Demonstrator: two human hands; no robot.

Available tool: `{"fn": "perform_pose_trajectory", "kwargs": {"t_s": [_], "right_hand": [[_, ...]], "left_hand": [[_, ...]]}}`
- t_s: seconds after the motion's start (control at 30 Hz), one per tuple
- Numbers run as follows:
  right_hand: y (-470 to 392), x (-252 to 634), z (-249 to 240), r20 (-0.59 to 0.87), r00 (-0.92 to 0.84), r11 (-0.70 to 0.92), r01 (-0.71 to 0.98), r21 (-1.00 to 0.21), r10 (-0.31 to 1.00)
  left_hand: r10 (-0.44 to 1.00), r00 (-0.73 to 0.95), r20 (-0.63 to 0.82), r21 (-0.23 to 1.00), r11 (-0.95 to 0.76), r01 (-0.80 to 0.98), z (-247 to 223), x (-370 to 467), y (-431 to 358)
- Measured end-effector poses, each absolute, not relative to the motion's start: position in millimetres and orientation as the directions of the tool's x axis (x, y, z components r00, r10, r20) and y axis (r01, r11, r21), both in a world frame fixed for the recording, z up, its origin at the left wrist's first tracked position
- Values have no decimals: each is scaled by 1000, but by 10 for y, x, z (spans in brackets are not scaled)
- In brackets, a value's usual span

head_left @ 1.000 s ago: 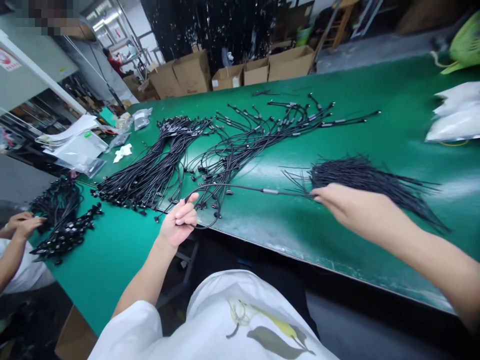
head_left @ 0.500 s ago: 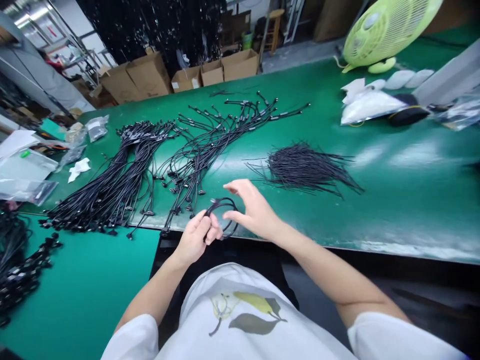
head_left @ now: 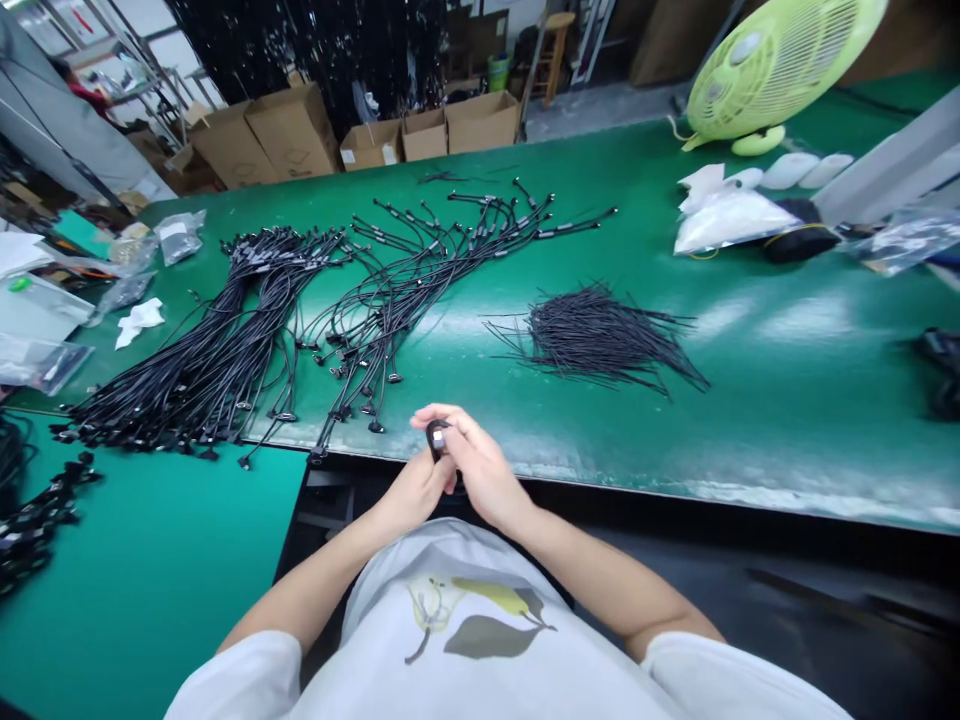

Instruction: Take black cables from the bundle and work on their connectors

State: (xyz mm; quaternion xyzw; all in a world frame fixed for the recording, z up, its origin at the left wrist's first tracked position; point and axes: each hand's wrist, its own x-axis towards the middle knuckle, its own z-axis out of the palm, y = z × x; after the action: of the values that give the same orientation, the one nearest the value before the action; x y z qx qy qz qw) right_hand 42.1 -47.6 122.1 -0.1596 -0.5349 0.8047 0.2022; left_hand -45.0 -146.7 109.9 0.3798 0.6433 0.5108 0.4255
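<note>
Cable loop [head_left: 433,446] sits held between half-curled right hand [head_left: 481,468] and left hand [head_left: 421,482].

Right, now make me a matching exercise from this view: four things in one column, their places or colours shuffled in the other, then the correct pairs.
Things
1. Black cable
2. Fan
3. Cardboard boxes
4. Pile of thin black strands

Places or colours
A. Beyond the far edge of the table
B. Lying just right of the spread-out cables
C. Looped, where the left hand and right hand meet
D. Yellowish green

Right pairs
1-C, 2-D, 3-A, 4-B
</note>
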Motion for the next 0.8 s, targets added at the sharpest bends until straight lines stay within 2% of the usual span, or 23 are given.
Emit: {"fn": "perform_pose_trajectory", "kwargs": {"t_s": [0.07,0.13,0.23,0.37,0.43,0.5,0.57,0.67,0.8], "right_hand": [[-569,430,1199,14,-859,-284,-185,-941,512],[-598,414,1155,-4,-878,-385,-205,-900,478],[-537,383,1125,-107,-941,-619,-123,-776,321],[-383,378,1187,-155,-978,-744,2,-668,137],[-312,382,1217,-147,-985,-782,21,-623,91],[-258,389,1224,-132,-990,-818,30,-575,56],[-226,399,1216,-114,-993,-840,39,-542,28],[-223,400,1196,-95,-995,-853,36,-521,16],[-229,357,1159,-126,-990,-841,13,-541,66]], "left_hand": [[945,-248,-211,968,237,80,1051,-452,-1520],[955,-149,-257,962,267,50,973,-453,-1569],[955,-27,-296,954,294,-54,852,-432,-1614],[948,78,-308,913,318,-257,822,-325,-1620],[938,124,-324,813,342,-472,873,-265,-1618],[925,169,-340,632,358,-688,937,-222,-1614],[920,178,-349,522,348,-779,987,-192,-1606],[929,137,-345,551,318,-772,1011,-155,-1582],[925,69,-375,619,305,-724,986,-127,-1546]]}}
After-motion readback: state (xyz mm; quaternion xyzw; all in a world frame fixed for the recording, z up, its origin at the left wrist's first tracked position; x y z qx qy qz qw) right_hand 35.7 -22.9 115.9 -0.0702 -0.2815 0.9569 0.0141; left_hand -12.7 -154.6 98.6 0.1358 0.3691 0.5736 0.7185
